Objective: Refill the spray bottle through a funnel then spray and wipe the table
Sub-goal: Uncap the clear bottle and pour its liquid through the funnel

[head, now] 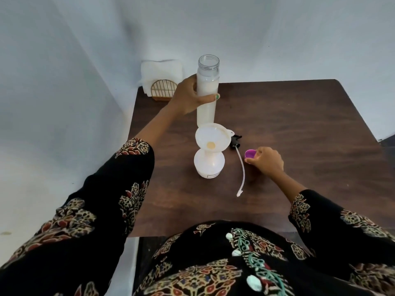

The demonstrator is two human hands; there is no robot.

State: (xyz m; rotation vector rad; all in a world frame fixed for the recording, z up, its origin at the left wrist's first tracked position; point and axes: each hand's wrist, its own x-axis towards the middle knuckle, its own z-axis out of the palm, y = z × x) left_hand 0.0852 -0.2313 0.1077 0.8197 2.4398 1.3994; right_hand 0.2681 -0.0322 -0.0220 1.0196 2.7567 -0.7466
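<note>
At the centre of the frame the spray bottle (209, 165) stood upright on the dark wooden counter (299, 116), its neck open and a white funnel (212, 139) seated in it, so the set-up for refilling was already in place. The sprayer head (235, 140), black with its long pale dip tube trailing toward the lower right, lay on the counter just beside the bottle, unscrewed and apart from it. Just above the funnel, the left hand (188, 97) gripped a tall clear refill container (207, 90) about its middle, fingers and thumb curled round it; the container was upright, uncapped and mostly full of a milky white liquid. To the right of centre the right hand (267, 161) pinched a small purple cap (250, 154) in curled fingers, close to the counter, most likely the container's own lid. No liquid showed running into the funnel, and whether any had yet gone into the bottle could not be told, since its body is opaque white. By this reckoning the pouring itself was still to come, then removing the funnel, refitting the sprayer head, spraying and wiping. In the upper left, at the counter's far corner, a stack of white napkins (162, 71) stood in a small gold wire holder (164, 90), untouched and probably meant for the wiping.
</note>
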